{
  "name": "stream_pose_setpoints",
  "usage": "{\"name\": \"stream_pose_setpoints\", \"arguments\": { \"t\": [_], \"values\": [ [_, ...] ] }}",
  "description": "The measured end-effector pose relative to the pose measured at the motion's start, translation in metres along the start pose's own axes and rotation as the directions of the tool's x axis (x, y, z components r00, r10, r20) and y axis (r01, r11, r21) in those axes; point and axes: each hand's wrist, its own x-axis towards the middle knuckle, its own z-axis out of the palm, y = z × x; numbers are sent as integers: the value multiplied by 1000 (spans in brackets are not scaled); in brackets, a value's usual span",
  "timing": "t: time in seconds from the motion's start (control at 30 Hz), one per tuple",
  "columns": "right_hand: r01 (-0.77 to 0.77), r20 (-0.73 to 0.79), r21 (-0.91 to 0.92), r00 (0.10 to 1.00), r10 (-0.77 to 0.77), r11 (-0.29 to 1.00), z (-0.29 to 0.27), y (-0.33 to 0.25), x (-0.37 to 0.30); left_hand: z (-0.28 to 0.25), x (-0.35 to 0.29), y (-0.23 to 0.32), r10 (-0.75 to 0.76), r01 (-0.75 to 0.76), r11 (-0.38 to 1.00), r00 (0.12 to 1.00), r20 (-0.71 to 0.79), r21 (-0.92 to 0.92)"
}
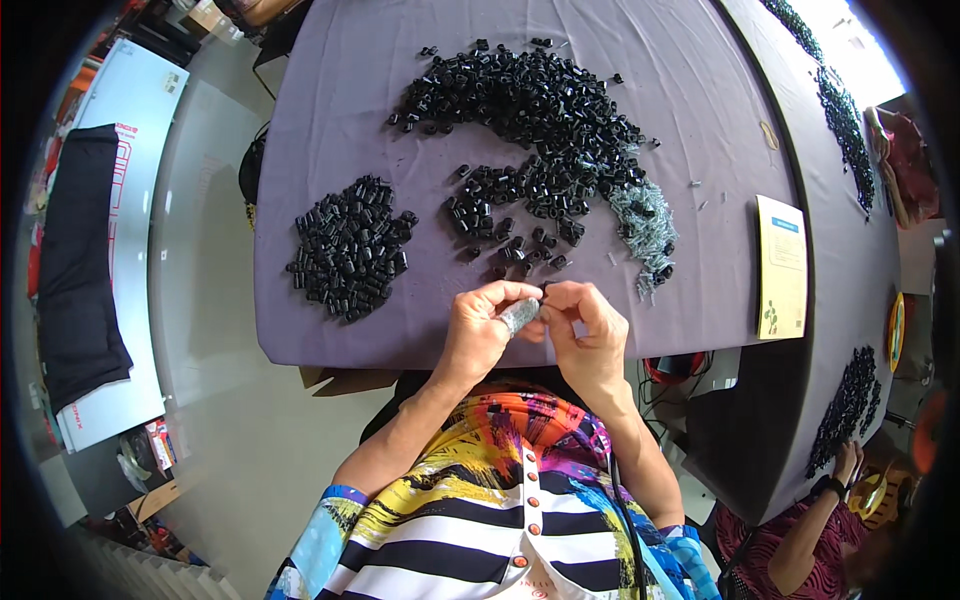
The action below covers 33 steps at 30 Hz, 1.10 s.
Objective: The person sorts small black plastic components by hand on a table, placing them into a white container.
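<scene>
My left hand [477,332] and my right hand [591,332] meet above the near edge of the table, both with fingers pinched. Between their fingertips sits a small black plastic piece [546,288], mostly hidden. A greyish, see-through clump [519,315] shows at my left fingers; whether it is held or wrapped round a finger I cannot tell. Just beyond my hands spreads a large curved heap of short black tube-like pieces [520,95]. At its right end lies a pile of thin clear sticks [645,225]. Left of my hands is a separate pile of black pieces [350,245].
A grey-purple cloth covers the table [690,300]. A yellow booklet [781,268] lies at the right. On the adjoining table are more black pieces [848,405], with another person's hand [848,462] beside them. A long white box [130,240] bearing black cloth [80,270] stands at the left.
</scene>
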Motion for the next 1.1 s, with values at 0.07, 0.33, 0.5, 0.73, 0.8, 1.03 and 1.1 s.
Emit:
{"name": "stream_pose_setpoints", "arguments": {
  "t": [0.07,0.33,0.5,0.73,0.8,1.03,1.1],
  "values": [
    [-73,31,21,997,73,997,-1,-4,-6,-2,-6,-3,-3,3,999,1000,9,53],
    [-151,99,95,985,142,984,4,3,-11,-8,-17,-20,-9,4,993,999,-50,-116],
    [8,102,-103,995,2,995,11,-2,7,-31,-18,-15,22,-47,991,981,-193,-126],
    [198,269,-397,959,-92,896,43,2,23,-54,-13,-15,39,-115,964,954,-299,-239],
    [216,291,-425,952,-93,879,47,3,24,-53,-14,-15,45,-121,961,955,-294,-248],
    [186,294,-470,955,-46,863,48,-1,19,-49,-11,-10,38,-106,967,960,-279,-233],
    [173,284,-460,958,-41,871,46,0,18,-47,-10,-9,44,-112,965,960,-277,-235]
  ]
}}
